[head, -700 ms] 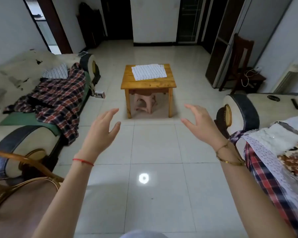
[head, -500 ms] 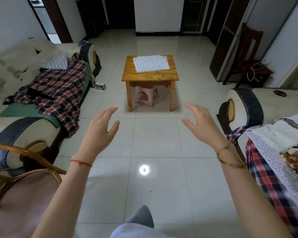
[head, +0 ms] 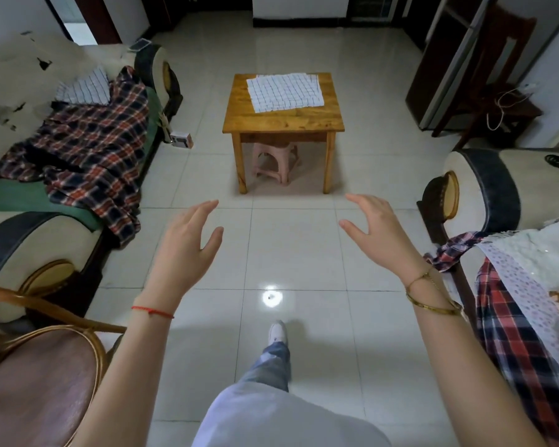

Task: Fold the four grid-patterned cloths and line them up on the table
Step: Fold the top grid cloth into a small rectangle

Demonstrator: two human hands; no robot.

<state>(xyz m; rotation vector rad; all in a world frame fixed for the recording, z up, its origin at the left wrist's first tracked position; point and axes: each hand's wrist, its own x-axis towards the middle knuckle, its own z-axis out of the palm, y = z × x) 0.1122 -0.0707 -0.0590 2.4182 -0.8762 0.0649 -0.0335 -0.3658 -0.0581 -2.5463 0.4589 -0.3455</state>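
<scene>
2 empty hands hang in mid-air over the tiled floor (head: 297, 253): the left hand (head: 188, 240) and the right hand (head: 373, 235) are both raised with fingers spread wide and loosely curved, holding nothing and touching nothing. The task's grid-patterned cloth (head: 284, 91) lies spread on the far half of the small wooden table (head: 283, 122), well ahead of both hands, with a pink plastic stool (head: 273, 162) tucked underneath. It looks like 1 flat layer, though several could be stacked there; I cannot tell how many. Another pale checked piece (head: 84, 88) sits on the left sofa (head: 23, 101) beside a dark plaid blanket (head: 91, 143), and it may or may not be 1 of the 4. One shoe (head: 277, 332) is forward on the floor, so the step in hand seems to be the approach, with no folding begun. Risks from here: the glossy tiles could let a foot slide; the wicker chair (head: 39, 375) at near left and the sofa arm (head: 478, 191) at right narrow the path; a bump against the light table could shift the cloth toward its edge. If the layers cling together, a careless grab may lift 2 at once, and loose fabric tends to skew when folded without squaring the corners, spoiling a neat row.
</scene>
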